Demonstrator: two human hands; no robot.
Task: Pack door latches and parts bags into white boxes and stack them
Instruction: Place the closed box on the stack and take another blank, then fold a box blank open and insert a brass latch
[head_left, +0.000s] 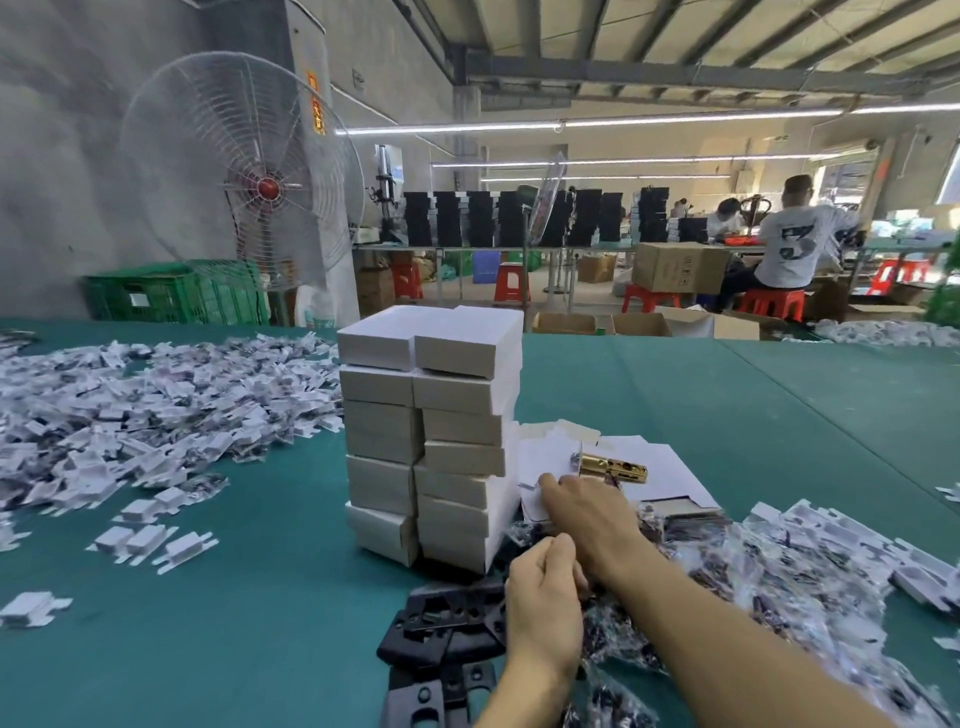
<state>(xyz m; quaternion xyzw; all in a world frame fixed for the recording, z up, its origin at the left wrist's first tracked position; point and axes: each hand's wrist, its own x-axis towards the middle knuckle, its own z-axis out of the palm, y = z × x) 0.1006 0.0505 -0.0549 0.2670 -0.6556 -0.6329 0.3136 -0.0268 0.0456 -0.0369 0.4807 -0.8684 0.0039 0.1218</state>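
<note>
Right hand near gold latch, stacked boxes

Brass door latch on flat white box blanks beside tall stack of closed white boxes

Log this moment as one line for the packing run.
right hand: rests on unfolded white box | brass door latch: beside it, unboxed | left hand: curled, hold unclear | stack of white boxes: upright, left of hands
</note>
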